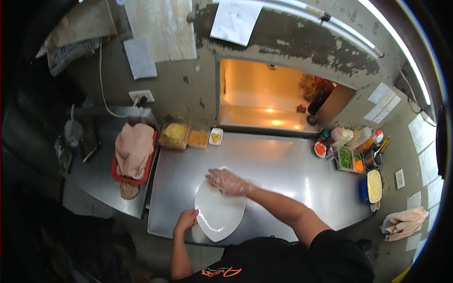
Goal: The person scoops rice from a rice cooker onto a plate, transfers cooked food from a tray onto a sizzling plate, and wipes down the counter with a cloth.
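A white, leaf-shaped plate (221,212) lies on the steel counter (283,188) near its front edge. My left hand (187,220) grips the plate's left rim, thumb on top. Over the far end of the plate is my right hand (229,183), in a clear plastic glove, palm down with its fingers curled. Something small and orange-red shows under its fingertips on the plate; what it is I cannot make out.
Food containers (174,134) and a small white dish (216,137) stand at the back left. Squeeze bottles (363,137) and tubs of chopped greens (345,159) are at the right. A red tray (115,172) with a pink cloth (134,148) sits on the left counter.
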{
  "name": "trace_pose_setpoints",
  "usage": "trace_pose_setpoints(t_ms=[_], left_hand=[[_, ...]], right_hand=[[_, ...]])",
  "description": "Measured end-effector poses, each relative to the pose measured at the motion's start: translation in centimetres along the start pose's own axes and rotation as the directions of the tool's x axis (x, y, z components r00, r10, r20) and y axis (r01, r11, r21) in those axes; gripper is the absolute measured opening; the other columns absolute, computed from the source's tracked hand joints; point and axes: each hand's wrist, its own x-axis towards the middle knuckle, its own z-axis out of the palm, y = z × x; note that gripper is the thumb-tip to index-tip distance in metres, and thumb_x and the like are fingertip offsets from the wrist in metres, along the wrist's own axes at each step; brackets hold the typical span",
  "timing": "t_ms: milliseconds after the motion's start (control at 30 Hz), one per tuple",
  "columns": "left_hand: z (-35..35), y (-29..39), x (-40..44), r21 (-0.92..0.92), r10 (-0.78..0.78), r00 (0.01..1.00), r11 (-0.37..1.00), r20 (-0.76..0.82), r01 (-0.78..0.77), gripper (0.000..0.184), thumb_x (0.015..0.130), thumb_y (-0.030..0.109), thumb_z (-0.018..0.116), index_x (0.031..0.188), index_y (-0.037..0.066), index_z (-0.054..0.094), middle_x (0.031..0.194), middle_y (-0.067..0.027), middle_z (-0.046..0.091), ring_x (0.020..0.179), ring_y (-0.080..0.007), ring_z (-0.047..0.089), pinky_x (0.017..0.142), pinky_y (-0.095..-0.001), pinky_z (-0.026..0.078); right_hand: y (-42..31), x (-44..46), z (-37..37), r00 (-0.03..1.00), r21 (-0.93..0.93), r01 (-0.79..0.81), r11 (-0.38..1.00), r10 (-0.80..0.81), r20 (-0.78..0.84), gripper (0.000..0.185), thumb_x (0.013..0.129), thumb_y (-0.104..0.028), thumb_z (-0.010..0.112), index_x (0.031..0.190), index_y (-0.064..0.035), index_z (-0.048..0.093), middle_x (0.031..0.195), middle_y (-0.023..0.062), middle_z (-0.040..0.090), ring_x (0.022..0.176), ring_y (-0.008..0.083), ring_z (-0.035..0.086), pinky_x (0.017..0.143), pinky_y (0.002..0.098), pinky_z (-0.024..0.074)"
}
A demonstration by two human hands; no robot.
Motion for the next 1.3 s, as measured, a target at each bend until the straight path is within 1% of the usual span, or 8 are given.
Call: trace_pose_setpoints(t_ms=[100, 200, 267, 400, 467, 667, 1000, 1300], left_hand=[[-3.1, 5.4, -2.8, 0.457, -0.206, 0.966, 0.882, 0.157, 0.114, 0.035, 0.100, 0.029, 0.056, 0.087, 0.001, 0.072, 0.070, -0.0064, 0.065, 0.059, -0.0132, 0.053, 0.060, -0.0302, 0.048], [-5.0, 8.7, -3.8, 0.656, 0.048, 0.983, 0.739, 0.179, -0.156, 0.018, 0.089, 0.006, 0.060, 0.101, 0.000, 0.072, 0.090, -0.0093, 0.070, 0.082, -0.0136, 0.065, 0.070, -0.0285, 0.050], [-4.3, 15.9, -5.8, 0.287, 0.369, 0.919, 0.873, 0.140, -0.394, 0.031, 0.086, -0.003, 0.053, 0.111, 0.002, 0.070, 0.109, -0.0096, 0.069, 0.102, -0.0156, 0.063, 0.083, -0.0290, 0.049], [-4.6, 31.1, -5.4, 0.099, 0.914, 0.393, 0.384, 0.098, -0.918, 0.030, 0.087, -0.003, 0.053, 0.112, 0.004, 0.067, 0.125, -0.0076, 0.057, 0.119, -0.0212, 0.054, 0.099, -0.0307, 0.042], [-4.5, 38.7, -4.5, -0.018, 0.898, 0.399, 0.402, -0.186, -0.915, 0.021, 0.093, 0.003, 0.055, 0.111, 0.004, 0.067, 0.127, -0.0072, 0.057, 0.122, -0.0199, 0.053, 0.103, -0.0307, 0.041], [-7.0, 58.3, 2.5, 0.613, 0.863, -0.185, 0.168, -0.471, -0.772, 0.050, 0.094, 0.035, 0.067, 0.124, -0.004, 0.059, 0.129, -0.0217, 0.057, 0.126, -0.0358, 0.051, 0.106, -0.0425, 0.040], [-5.5, 65.9, 2.3, -0.035, 0.705, 0.331, 0.399, -0.628, -0.916, 0.015, 0.084, 0.011, 0.077, 0.091, 0.001, 0.068, 0.085, -0.0056, 0.068, 0.070, -0.0134, 0.059, 0.062, -0.0305, 0.048], [-8.3, 66.1, 6.1, -0.111, 0.624, 0.251, 0.255, -0.740, -0.961, 0.016, 0.087, 0.003, 0.069, 0.102, -0.002, 0.068, 0.090, -0.0070, 0.068, 0.078, -0.0154, 0.061, 0.070, -0.0295, 0.049]], right_hand=[[-2.9, -3.6, -0.4, 0.967, 0.189, -0.093, 0.978, 0.134, -0.216, 0.057, 0.083, -0.003, 0.061, 0.139, -0.0017, 0.049, 0.143, 0.0235, 0.048, 0.132, 0.0381, 0.048, 0.111, 0.0441, 0.0400], [-4.2, -10.4, 4.1, 0.883, 0.270, -0.240, 0.933, 0.325, -0.338, 0.054, 0.084, 0.000, 0.061, 0.137, -0.0036, 0.051, 0.140, 0.0211, 0.052, 0.128, 0.0374, 0.051, 0.107, 0.0428, 0.0444], [-4.2, -14.2, 4.7, 0.840, 0.292, -0.313, 0.904, 0.407, -0.358, 0.050, 0.086, 0.001, 0.060, 0.135, -0.0041, 0.052, 0.135, 0.0197, 0.056, 0.124, 0.0370, 0.055, 0.104, 0.0422, 0.0477], [-2.3, -21.8, 6.1, 0.775, 0.531, -0.353, 0.771, 0.558, -0.295, 0.042, 0.088, 0.000, 0.059, 0.129, -0.0042, 0.057, 0.116, 0.0171, 0.066, 0.107, 0.0362, 0.064, 0.094, 0.0421, 0.0534], [-1.7, -24.8, 5.2, 0.707, 0.549, -0.446, 0.707, 0.655, -0.268, 0.039, 0.088, 0.000, 0.059, 0.126, -0.0046, 0.059, 0.105, 0.0157, 0.070, 0.098, 0.0356, 0.067, 0.088, 0.0422, 0.0550], [-3.8, -32.2, -0.7, 0.491, 0.447, -0.676, 0.586, 0.810, -0.321, 0.036, 0.089, 0.000, 0.059, 0.125, -0.0055, 0.061, 0.092, 0.0123, 0.071, 0.085, 0.0308, 0.069, 0.078, 0.0396, 0.0554], [-8.9, -40.3, 0.2, 0.213, 0.686, -0.658, 0.310, 0.951, -0.225, 0.033, 0.092, 0.001, 0.056, 0.125, -0.0034, 0.060, 0.089, 0.0096, 0.070, 0.078, 0.0187, 0.069, 0.072, 0.0322, 0.0556], [-7.4, -40.7, 0.6, 0.286, 0.674, -0.635, 0.377, 0.926, -0.248, 0.032, 0.093, 0.002, 0.055, 0.123, -0.0026, 0.060, 0.089, 0.0109, 0.070, 0.079, 0.0207, 0.070, 0.073, 0.0334, 0.0556]])
